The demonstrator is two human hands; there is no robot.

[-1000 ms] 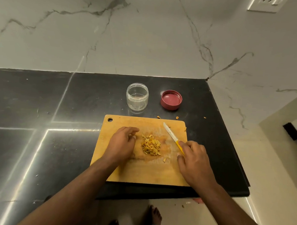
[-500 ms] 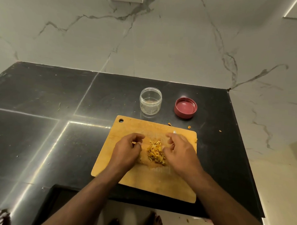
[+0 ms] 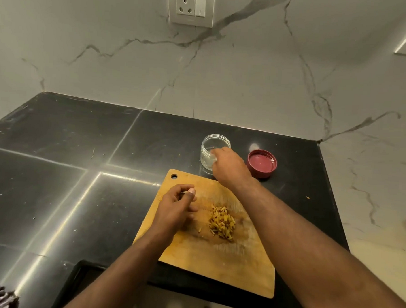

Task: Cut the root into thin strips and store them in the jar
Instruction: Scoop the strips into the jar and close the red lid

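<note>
A pile of yellow-orange root strips [image 3: 222, 222] lies in the middle of the wooden cutting board [image 3: 227, 266]. Behind the board stands the clear glass jar [image 3: 210, 142], lidless and upright. My right hand [image 3: 230, 168] reaches over the board's far edge, its fingers curled against the jar's near right wall. Over the board's left part, left of the pile, my left hand [image 3: 177, 206] has curled fingers, and thumb and forefinger pinch what looks like a thin pale strip. The knife is out of sight.
The red jar lid [image 3: 262, 163] lies upside down right of the jar on the black counter [image 3: 80, 171]. A marble wall with a socket [image 3: 191, 7] rises behind. The counter ends just right of the lid and just below the board.
My right hand left the pile and moved up to the jar. My left hand lifted slightly and stayed left of the pile. The camera tilted up and shifted.
</note>
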